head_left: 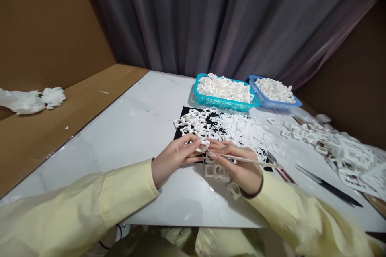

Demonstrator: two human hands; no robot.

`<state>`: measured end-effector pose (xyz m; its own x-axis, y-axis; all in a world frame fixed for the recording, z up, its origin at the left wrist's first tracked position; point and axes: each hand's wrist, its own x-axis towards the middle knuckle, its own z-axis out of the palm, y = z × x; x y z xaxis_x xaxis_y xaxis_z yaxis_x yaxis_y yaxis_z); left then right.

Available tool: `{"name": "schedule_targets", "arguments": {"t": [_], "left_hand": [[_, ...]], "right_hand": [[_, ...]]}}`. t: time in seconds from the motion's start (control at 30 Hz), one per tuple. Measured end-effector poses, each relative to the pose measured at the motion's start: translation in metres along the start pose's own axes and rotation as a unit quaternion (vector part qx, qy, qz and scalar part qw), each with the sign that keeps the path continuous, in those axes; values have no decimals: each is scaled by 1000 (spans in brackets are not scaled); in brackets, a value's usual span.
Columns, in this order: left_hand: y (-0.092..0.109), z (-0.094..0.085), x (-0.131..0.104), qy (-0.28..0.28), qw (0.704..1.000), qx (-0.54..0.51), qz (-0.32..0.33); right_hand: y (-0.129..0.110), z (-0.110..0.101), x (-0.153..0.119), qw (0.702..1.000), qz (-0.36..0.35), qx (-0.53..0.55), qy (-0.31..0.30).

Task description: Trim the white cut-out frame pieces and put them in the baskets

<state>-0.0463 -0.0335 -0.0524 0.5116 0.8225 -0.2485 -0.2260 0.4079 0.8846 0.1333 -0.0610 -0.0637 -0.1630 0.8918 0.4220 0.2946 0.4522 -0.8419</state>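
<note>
My left hand pinches a small white plastic piece between thumb and fingers. Against that piece comes my right hand, closed on a thin pale rod-like tool whose tip is hidden among the fingers. Just beyond both hands, white plastic pieces with square openings lie heaped on a black mat. Thin white scraps cover the mat's right part. Several similar pieces lie on the table beneath my right hand.
A teal basket and a blue basket, both full of white pieces, stand at the back. Metal pliers and black-handled tweezers lie at the right. White plastic frames pile up at the far right.
</note>
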Motion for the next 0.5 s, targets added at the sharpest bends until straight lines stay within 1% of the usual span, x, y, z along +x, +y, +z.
{"name": "schedule_targets", "arguments": {"t": [0.1,0.2,0.27,0.33,0.4,0.5], "left_hand": [[1,-1,1,7,1000,8,-18],[2,-2,2,9,999,32,-25],[1,-3,2,-4,998,51,-37],[1,-3,3,-24,997,53,-50],[1,-3,3,-33,997,38,-54],[2,-3,3,-13,999,6,-50]], "right_hand": [[-2,-1,-2,999,-42,-22,1],[-3,-4,-4,989,-116,-83,-28],[-2,-5,-5,981,-151,-113,-46],[-2,-5,-6,977,-166,-124,-54],[-2,-5,-5,977,-165,-123,-54],[-4,-5,-3,980,-154,-114,-48]]}}
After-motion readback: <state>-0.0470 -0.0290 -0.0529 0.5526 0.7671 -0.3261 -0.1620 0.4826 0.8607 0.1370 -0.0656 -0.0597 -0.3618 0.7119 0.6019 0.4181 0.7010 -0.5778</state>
